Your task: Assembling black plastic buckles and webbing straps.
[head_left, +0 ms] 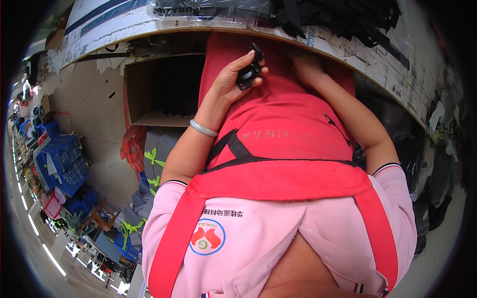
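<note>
My left hand (237,74) is raised over my lap, just short of the table's edge. Its thumb and fingers are closed around small shiny black plastic pieces (247,75), whose exact kind I cannot make out. One dark end sticks up past the fingertips. My right hand (307,65) reaches down beside the red apron (278,111), close to the underside of the table edge. Shadow and the table hide its fingers, so whether it holds anything does not show.
A worn white table (357,62) curves across the front, with black straps (343,17) and clear plastic wrap (208,10) on it. Below at left stands an open cardboard box (164,119) with dark contents. A red plastic bag (133,146) and blue crates (62,161) are farther left.
</note>
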A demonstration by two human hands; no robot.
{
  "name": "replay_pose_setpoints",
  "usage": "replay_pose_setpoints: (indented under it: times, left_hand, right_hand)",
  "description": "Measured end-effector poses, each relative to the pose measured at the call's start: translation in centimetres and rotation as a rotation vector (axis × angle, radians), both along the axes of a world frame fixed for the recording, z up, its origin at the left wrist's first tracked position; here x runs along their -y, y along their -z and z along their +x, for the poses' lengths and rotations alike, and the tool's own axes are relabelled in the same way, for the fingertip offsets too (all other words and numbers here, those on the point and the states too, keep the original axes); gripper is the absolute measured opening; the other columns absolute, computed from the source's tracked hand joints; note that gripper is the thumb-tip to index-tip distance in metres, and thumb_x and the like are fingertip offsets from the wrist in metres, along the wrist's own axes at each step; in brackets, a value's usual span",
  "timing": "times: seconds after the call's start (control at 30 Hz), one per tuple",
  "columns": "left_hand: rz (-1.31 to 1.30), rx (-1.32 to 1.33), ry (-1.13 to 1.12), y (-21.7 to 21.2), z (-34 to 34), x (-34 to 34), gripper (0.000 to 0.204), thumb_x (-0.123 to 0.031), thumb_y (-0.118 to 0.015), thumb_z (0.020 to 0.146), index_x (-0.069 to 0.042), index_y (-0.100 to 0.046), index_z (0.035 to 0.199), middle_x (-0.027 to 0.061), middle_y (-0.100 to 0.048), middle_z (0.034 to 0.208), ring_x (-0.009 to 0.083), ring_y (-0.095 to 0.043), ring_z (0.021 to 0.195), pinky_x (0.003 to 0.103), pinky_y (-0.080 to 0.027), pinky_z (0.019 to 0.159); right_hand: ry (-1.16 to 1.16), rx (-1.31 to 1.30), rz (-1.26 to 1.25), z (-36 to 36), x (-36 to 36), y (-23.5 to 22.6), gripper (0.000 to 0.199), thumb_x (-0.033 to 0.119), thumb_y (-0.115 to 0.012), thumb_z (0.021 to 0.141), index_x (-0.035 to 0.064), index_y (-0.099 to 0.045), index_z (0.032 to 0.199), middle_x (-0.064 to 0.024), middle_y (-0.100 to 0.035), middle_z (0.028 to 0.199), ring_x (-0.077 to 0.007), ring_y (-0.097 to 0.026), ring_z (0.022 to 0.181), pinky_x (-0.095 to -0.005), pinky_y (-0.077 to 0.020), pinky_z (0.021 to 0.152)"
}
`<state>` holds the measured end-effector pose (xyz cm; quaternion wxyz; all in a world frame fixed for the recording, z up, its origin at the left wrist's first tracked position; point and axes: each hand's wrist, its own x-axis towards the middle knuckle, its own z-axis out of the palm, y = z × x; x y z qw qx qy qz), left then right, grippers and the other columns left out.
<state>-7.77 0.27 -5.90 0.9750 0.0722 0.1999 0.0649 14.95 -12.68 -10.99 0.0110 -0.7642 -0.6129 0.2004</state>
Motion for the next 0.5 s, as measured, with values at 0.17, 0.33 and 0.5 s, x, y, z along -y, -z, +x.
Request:
replay_pose_setpoints:
  times: [0.17,0.33,0.5]
  left_hand:
    - [0.004,0.008,0.013,-0.1,0.2,0.0,0.024,-0.024,-0.056,0.096,-0.003,-0.058,0.108,0.0108,-0.061,0.102,0.0249,-0.063,0.092,0.033,-0.058,0.062]
    - [0.022,-0.004,-0.001,-0.1,0.3,0.1,0.025,-0.024,-0.057,0.096,-0.003,-0.058,0.110,0.0117,-0.062,0.104,0.0266,-0.063,0.097,0.037,-0.059,0.067]
    - [-0.003,-0.054,-0.058,-0.3,0.5,0.4,0.025,-0.023,-0.057,0.096,-0.003,-0.059,0.111,0.0129,-0.062,0.107,0.0284,-0.062,0.101,0.041,-0.060,0.077]
  right_hand:
    - [0.039,0.092,-0.016,0.4,-0.1,1.2,0.031,0.012,-0.060,0.079,0.0086,-0.062,0.110,-0.0162,-0.058,0.122,-0.0349,-0.057,0.112,-0.0444,-0.0473,0.092]
    - [-0.053,0.208,0.035,1.6,-0.1,2.5,0.028,0.013,-0.044,0.091,0.0085,-0.063,0.112,-0.0201,-0.061,0.115,-0.0358,-0.060,0.107,-0.0460,-0.0484,0.091]
    - [-0.035,0.000,0.022,0.7,-0.1,-0.5,0.025,0.006,-0.049,0.089,0.0056,-0.062,0.111,-0.0210,-0.063,0.110,-0.0363,-0.060,0.105,-0.0446,-0.0483,0.090]
